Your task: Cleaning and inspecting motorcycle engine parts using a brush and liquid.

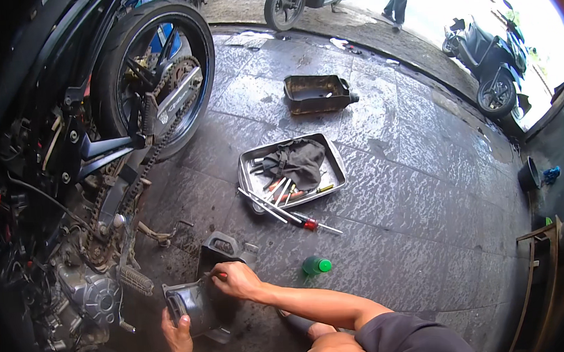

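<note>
A dark grey, box-like plastic housing (199,305) with an opening at one end sits low beside the motorcycle's engine (97,293). My left hand (179,333) grips its near left end, thumb on the rim. My right hand (236,280) is closed at the housing's far right side, around a small object with a red-orange end; the rest of it is hidden by my fingers. Just beyond that hand lies another dark part (220,242) with an oval opening. How the two parts join cannot be made out.
A metal tray (335,166) holds a dark rag (301,163) and several tools. A red-handled screwdriver (309,224) lies by its near edge. Nearby are a green-capped bottle (317,265) and a cut-open black container (318,101). The motorcycle's rear wheel (206,70) rises at left; a person walks far off.
</note>
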